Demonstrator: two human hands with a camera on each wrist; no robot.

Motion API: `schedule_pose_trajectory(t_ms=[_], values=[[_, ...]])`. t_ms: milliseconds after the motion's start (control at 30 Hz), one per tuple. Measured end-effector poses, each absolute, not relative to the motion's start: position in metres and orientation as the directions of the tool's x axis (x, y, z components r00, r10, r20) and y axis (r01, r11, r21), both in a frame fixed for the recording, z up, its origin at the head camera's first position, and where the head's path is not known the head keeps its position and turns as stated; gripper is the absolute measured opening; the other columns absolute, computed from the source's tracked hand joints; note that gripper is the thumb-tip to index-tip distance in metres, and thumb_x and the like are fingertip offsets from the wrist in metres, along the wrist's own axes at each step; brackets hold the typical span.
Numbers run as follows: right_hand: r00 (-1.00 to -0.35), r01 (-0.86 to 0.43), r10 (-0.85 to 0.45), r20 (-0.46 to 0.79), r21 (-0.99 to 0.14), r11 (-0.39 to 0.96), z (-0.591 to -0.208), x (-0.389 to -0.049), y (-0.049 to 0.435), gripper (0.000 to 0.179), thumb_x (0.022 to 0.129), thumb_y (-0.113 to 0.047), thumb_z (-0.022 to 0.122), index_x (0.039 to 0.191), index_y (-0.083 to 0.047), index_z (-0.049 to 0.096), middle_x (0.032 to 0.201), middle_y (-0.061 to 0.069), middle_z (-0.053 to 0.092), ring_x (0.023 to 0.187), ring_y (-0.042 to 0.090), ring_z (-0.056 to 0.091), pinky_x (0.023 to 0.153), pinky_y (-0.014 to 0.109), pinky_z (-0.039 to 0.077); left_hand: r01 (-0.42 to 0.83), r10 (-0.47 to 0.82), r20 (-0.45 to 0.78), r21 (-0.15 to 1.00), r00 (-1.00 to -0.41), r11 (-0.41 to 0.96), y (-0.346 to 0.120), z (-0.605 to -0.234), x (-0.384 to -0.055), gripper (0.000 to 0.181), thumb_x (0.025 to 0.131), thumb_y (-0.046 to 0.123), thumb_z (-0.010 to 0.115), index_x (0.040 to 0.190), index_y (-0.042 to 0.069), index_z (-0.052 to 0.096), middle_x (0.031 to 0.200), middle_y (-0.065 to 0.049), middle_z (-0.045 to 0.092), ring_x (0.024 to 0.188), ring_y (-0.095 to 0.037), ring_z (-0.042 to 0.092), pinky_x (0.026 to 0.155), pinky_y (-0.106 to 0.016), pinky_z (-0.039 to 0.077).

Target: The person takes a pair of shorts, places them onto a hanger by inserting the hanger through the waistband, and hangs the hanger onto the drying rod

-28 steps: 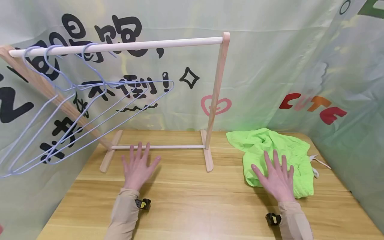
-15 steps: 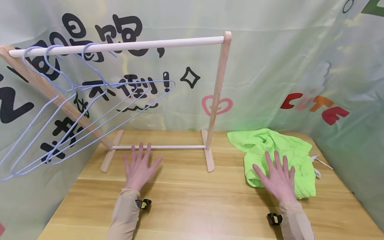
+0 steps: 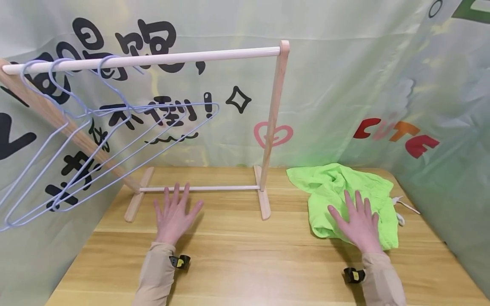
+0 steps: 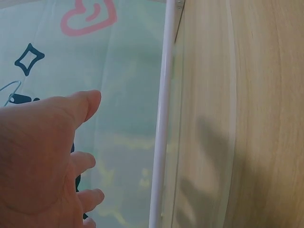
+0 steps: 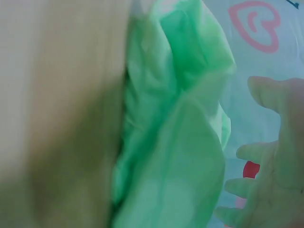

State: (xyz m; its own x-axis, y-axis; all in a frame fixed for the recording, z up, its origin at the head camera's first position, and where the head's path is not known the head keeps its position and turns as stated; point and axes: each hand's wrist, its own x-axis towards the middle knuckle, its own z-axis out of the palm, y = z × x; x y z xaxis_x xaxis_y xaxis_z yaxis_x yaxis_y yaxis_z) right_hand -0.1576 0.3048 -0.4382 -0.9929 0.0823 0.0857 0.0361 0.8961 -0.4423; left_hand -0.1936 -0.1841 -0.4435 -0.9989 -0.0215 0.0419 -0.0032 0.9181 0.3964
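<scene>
My left hand (image 3: 173, 219) is held over the table with its fingers spread, in front of the rack's lower rail (image 3: 214, 188). In the left wrist view its shadow falls on the wood, apart from the hand. My right hand (image 3: 359, 225) hovers, fingers spread, over a crumpled bright green garment (image 3: 329, 204) with a gathered edge and a white cord (image 3: 400, 219). The right wrist view shows a gap between hand and garment (image 5: 175, 156). Neither hand holds anything. Several pale blue hangers (image 3: 138, 168) hang from the left part of the rack's white top rail (image 3: 199, 57).
The small wooden rack (image 3: 272, 114) stands at the back left of the wooden table (image 3: 245, 263). A printed curtain (image 3: 325, 85) closes off the back and both sides. The hangers lean out past the table's left edge.
The head view has shifted a little, moving the scene slightly left. My right hand has moved a little to the right over the garment; the left hand has hardly moved.
</scene>
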Motion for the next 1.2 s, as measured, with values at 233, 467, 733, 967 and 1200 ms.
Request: schedule_pose_trajectory(t_ms=[233, 467, 733, 967, 1200], values=[[-0.997, 0.083, 0.072, -0.042, -0.47, 0.879, -0.422, -0.173, 0.341, 0.093, 0.101, -0.064, 0.036, 0.161, -0.005, -0.005, 0.161, 0.037, -0.012, 0.145, 0.065, -0.008, 0.103, 0.087, 0.003, 0.03, 0.007, 0.059, 0.392, -0.998, 0.92, -0.179, -0.442, -0.193, 0.081, 0.101, 0.067, 0.034, 0.163, 0.021, 0.011, 0.17, -0.015, -0.001, 0.155, -0.043, -0.013, 0.118, -0.069, -0.019], [-0.993, 0.089, 0.047, -0.105, -0.445, 0.891, -0.417, -0.191, 0.379, 0.096, 0.102, -0.059, 0.037, 0.156, 0.01, -0.002, 0.153, 0.049, -0.002, 0.139, 0.071, 0.001, 0.105, 0.085, 0.012, 0.081, 0.044, 0.102, 0.392, -0.994, 0.916, -0.17, -0.441, -0.191, 0.077, 0.102, 0.062, 0.037, 0.163, 0.019, 0.014, 0.17, -0.016, 0.007, 0.156, -0.043, -0.007, 0.12, -0.069, -0.013], [-0.993, 0.102, 0.06, -0.105, -0.467, 0.878, -0.422, -0.202, 0.408, 0.093, 0.103, -0.049, 0.044, 0.151, 0.02, 0.004, 0.147, 0.054, 0.007, 0.138, 0.07, 0.008, 0.109, 0.079, 0.017, 0.195, 0.146, 0.147, 0.418, -0.978, 0.887, -0.151, -0.443, -0.187, 0.074, 0.102, 0.055, 0.045, 0.161, 0.018, 0.022, 0.167, -0.017, 0.02, 0.156, -0.044, 0.007, 0.123, -0.069, -0.002], [-0.979, 0.173, 0.1, -0.18, -0.455, 0.874, -0.423, -0.204, 0.414, 0.094, 0.102, -0.043, 0.049, 0.149, 0.022, 0.0, 0.146, 0.053, 0.012, 0.131, 0.071, 0.017, 0.105, 0.077, 0.027, 0.314, 0.227, 0.231, 0.482, -0.946, 0.818, -0.135, -0.446, -0.184, 0.069, 0.101, 0.049, 0.052, 0.157, 0.014, 0.033, 0.162, -0.017, 0.035, 0.152, -0.046, 0.024, 0.122, -0.071, 0.012], [-0.96, 0.245, 0.143, -0.243, -0.466, 0.85, -0.42, -0.203, 0.418, 0.097, 0.097, -0.035, 0.057, 0.149, 0.022, -0.004, 0.149, 0.05, 0.007, 0.132, 0.074, 0.008, 0.107, 0.079, 0.023, 0.347, 0.253, 0.243, 0.529, -0.936, 0.775, -0.128, -0.45, -0.179, 0.067, 0.1, 0.045, 0.054, 0.154, 0.01, 0.038, 0.158, -0.021, 0.04, 0.148, -0.048, 0.03, 0.122, -0.069, 0.014]])
